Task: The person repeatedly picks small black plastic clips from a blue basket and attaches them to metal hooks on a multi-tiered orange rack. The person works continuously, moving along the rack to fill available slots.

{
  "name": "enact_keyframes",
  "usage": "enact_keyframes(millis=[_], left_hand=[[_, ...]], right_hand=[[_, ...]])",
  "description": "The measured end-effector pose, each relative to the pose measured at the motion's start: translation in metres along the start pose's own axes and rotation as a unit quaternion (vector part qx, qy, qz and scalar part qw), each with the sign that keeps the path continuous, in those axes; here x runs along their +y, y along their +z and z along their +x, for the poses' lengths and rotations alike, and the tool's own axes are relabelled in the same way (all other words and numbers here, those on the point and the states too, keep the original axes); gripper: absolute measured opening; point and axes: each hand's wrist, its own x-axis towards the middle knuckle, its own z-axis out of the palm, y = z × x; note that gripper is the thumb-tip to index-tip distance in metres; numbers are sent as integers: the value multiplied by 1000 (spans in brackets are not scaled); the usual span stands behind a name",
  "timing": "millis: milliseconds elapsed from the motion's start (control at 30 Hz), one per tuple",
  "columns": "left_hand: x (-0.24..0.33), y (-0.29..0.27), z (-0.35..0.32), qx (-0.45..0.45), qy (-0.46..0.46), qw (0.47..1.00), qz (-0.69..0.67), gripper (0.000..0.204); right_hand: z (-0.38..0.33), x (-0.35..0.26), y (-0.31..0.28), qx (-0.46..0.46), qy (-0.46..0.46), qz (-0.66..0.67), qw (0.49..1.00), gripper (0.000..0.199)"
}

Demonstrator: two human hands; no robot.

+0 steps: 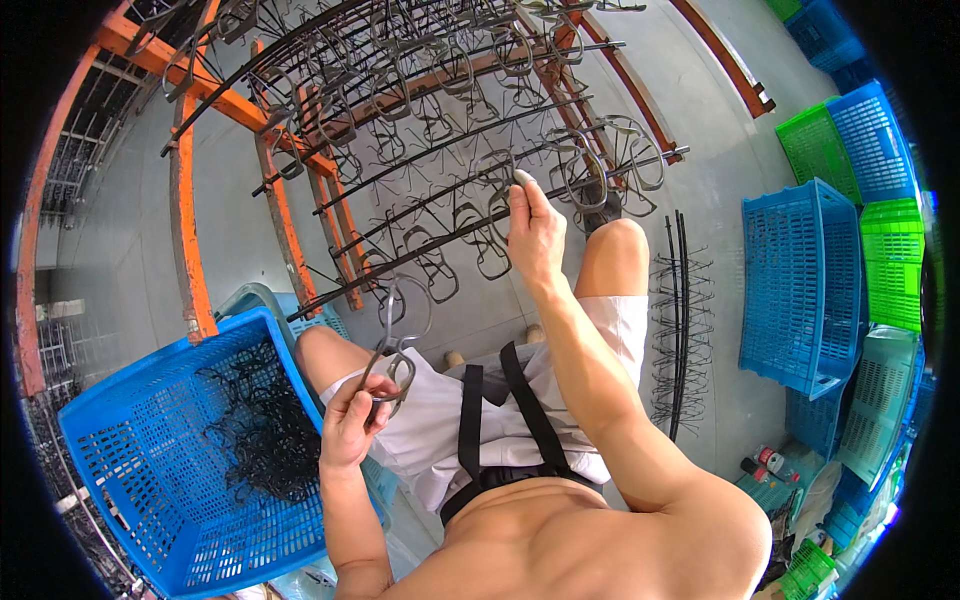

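My left hand [352,415] is closed around a grey two-looped frame [405,312], shaped like a goggle frame, held upright over my left thigh. My right hand [537,232] reaches out to a rack, thumb and fingers pinched at the edge of another grey looped frame [492,168]. That frame is at a black hook bar [440,240], where similar frames [430,265] hang from thin wire hooks. The fingers partly cover the spot where it meets the hook. Right of my right hand, more frames [578,170] hang in a row.
An orange metal rack [183,220] carries several hook bars. At my left stands a blue basket [130,440] holding a tangle of thin black pieces [265,440]. Two spare hook bars [680,320] lie on the floor at right, near blue crates [800,280] and green crates [890,265].
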Motion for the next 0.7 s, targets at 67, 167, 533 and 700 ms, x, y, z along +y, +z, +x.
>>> enact_keyframes(millis=[67, 167, 533, 700], left_hand=[[-1, 1, 3, -10, -1, 1000, 4, 29], [-7, 5, 5, -31, 3, 999, -7, 29], [-12, 25, 17, -47, -6, 998, -48, 22], [-3, 32, 22, -47, -3, 998, -35, 21]], right_hand=[[-1, -3, -2, 16, 8, 3, 1000, 24], [-2, -2, -4, -6, 13, 5, 1000, 24], [-2, 1, -2, -13, -1, 26, 1000, 26], [-2, 0, -1, 19, 22, 48, 998, 26]])
